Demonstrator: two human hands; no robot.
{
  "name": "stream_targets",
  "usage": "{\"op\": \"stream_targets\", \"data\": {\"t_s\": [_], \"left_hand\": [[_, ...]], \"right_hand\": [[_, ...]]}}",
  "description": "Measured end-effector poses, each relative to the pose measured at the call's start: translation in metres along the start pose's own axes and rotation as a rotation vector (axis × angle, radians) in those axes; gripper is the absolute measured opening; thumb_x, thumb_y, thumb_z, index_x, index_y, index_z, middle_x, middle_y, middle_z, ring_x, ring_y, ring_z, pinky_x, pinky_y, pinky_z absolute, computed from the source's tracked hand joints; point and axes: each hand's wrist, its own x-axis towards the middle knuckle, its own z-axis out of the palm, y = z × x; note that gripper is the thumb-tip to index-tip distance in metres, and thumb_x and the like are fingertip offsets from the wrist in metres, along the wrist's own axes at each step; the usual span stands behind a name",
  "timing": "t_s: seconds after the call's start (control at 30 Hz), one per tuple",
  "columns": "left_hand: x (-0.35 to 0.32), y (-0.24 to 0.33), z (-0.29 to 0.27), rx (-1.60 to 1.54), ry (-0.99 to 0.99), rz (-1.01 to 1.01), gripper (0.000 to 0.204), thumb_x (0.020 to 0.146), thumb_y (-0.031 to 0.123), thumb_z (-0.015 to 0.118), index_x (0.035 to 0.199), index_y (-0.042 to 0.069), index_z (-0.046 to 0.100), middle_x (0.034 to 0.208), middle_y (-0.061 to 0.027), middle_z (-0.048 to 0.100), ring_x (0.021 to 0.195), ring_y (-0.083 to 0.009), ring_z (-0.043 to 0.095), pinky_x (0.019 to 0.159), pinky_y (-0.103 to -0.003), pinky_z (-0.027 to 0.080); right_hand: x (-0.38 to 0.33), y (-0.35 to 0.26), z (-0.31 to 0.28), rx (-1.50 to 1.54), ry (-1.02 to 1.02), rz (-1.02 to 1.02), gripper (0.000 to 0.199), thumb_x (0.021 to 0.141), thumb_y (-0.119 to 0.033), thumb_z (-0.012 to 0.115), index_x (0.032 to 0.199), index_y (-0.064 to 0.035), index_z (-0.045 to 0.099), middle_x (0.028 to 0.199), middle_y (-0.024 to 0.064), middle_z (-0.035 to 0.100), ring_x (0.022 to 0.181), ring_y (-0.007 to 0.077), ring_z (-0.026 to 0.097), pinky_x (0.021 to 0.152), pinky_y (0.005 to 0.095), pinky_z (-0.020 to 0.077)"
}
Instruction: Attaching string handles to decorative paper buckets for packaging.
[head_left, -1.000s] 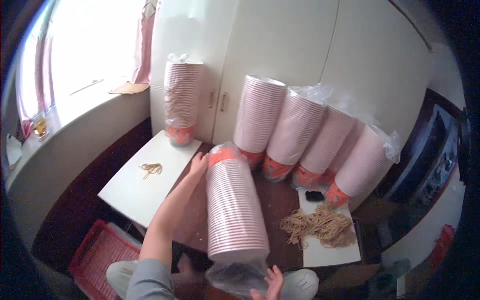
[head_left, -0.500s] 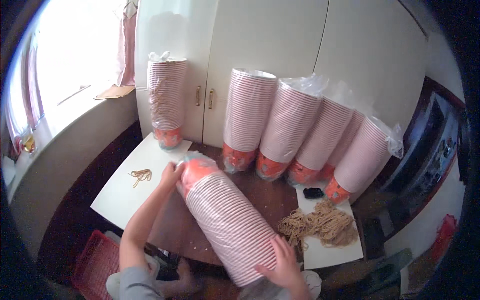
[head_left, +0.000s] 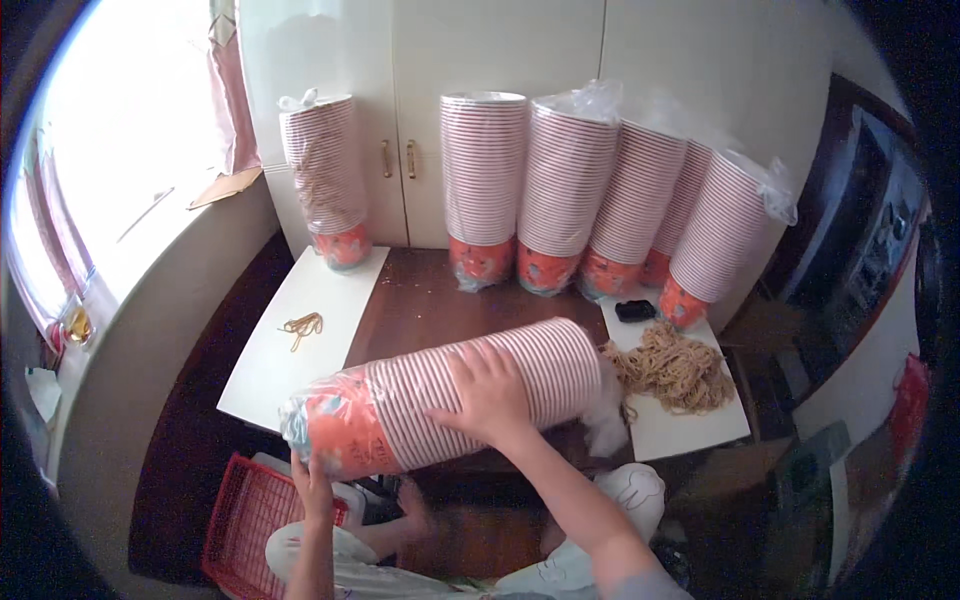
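Note:
A long stack of red-and-white paper cups (head_left: pixel 440 400) in clear plastic wrap lies on its side across the front of the dark wooden table (head_left: pixel 430 300). My left hand (head_left: pixel 312 482) holds its red bottom end from below, at the left. Spread flat on top of the stack's middle, my right hand (head_left: pixel 487 392) presses on the cups. The stack's open end (head_left: pixel 590 370) points right, with loose plastic trailing beside it.
Several wrapped cup stacks (head_left: pixel 560 190) stand upright against white cupboard doors, one more (head_left: pixel 325 180) at the left. A pile of rubber bands (head_left: pixel 672 366) lies on a white board at right, a few bands (head_left: pixel 302 325) on the left board. A red basket (head_left: pixel 250 520) sits on the floor.
The cup stack has gone from nearly upright to lying on its side, its red end now at the left. My right hand moved from its lower end onto its top.

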Motion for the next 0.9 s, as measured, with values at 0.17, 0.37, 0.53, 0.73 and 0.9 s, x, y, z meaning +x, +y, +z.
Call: {"op": "stream_targets", "data": {"t_s": [0.17,0.37,0.53,0.73,0.9], "left_hand": [[-0.034,0.023,0.018,0.037,0.082,0.107,0.022,0.090,0.017,0.042,0.101,0.000,0.048,0.091,-0.0057,0.053,0.079,-0.0102,0.049,0.068,-0.024,0.041],[-0.056,0.023,0.014,0.064,0.106,0.133,0.019,0.091,0.019,0.041,0.093,0.002,0.048,0.080,-0.0021,0.052,0.070,-0.0080,0.046,0.062,-0.023,0.040],[-0.074,0.024,0.023,0.094,0.164,0.116,0.019,0.091,0.019,0.041,0.093,0.002,0.047,0.076,-0.0019,0.051,0.066,-0.0094,0.045,0.060,-0.023,0.039],[-0.086,-0.008,0.017,0.090,0.264,0.182,0.021,0.090,0.019,0.040,0.084,0.001,0.049,0.072,-0.0028,0.051,0.063,-0.0130,0.046,0.057,-0.026,0.039],[-0.090,0.012,0.014,0.186,0.189,0.155,0.021,0.089,0.016,0.041,0.074,0.002,0.044,0.059,-0.0014,0.044,0.054,-0.0110,0.040,0.048,-0.026,0.031]], "right_hand": [[0.020,-0.025,0.028,0.123,0.028,-0.105,0.072,0.070,-0.062,0.045,0.112,-0.0040,0.050,0.115,0.0129,0.050,0.112,0.0316,0.039,0.098,0.0432,0.0253],[0.027,-0.062,0.038,0.172,-0.115,-0.168,0.068,0.071,-0.058,0.046,0.112,-0.0041,0.051,0.115,0.0126,0.051,0.114,0.0316,0.039,0.099,0.0409,0.0256],[0.018,-0.100,0.031,0.293,-0.123,-0.257,0.064,0.072,-0.056,0.048,0.113,-0.0065,0.051,0.117,0.0115,0.050,0.113,0.0314,0.040,0.098,0.0409,0.0261],[-0.015,-0.139,0.043,0.483,-0.039,-0.417,0.045,0.080,-0.040,0.047,0.113,-0.0090,0.053,0.117,0.0144,0.050,0.111,0.0302,0.044,0.097,0.0426,0.0289],[0.038,-0.055,0.031,0.546,0.053,-0.253,0.039,0.079,-0.034,0.051,0.102,-0.0032,0.055,0.109,0.0180,0.053,0.103,0.0330,0.048,0.091,0.0419,0.0344]]}}
